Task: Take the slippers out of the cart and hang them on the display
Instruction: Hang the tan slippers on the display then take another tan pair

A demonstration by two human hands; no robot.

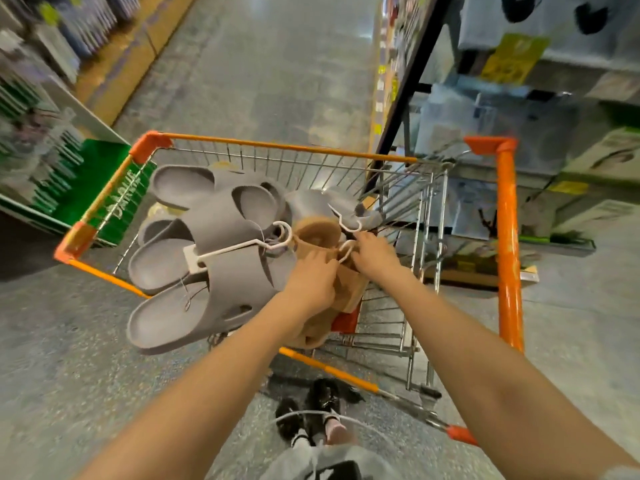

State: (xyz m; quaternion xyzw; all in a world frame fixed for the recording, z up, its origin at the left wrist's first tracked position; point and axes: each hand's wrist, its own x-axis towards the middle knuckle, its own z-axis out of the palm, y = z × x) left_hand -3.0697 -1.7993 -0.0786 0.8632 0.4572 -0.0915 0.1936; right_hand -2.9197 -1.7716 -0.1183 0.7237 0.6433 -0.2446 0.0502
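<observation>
- An orange-framed wire shopping cart (506, 216) stood in a shop aisle, and everything below is placed relative to it.
- Grey foam slippers (221, 216) on white plastic hangers (242, 245) were piled inside the cart's basket, towards its left side; the nearest one overhung the cart's near rail.
- A pair of tan foam slippers (320, 233) lay at the middle of the cart, just right of the grey pile, with a white hanger hook (346, 249) on top.
- The left hand (313, 282) rested over the tan slippers, fingers curled onto them.
- The right hand (374, 254) reached in beside it, fingers pinching that white hook.
- Blurred shelves (540, 109) of boxed goods stood just right of the cart, and a green-fronted display (90, 181) just left of it.
</observation>
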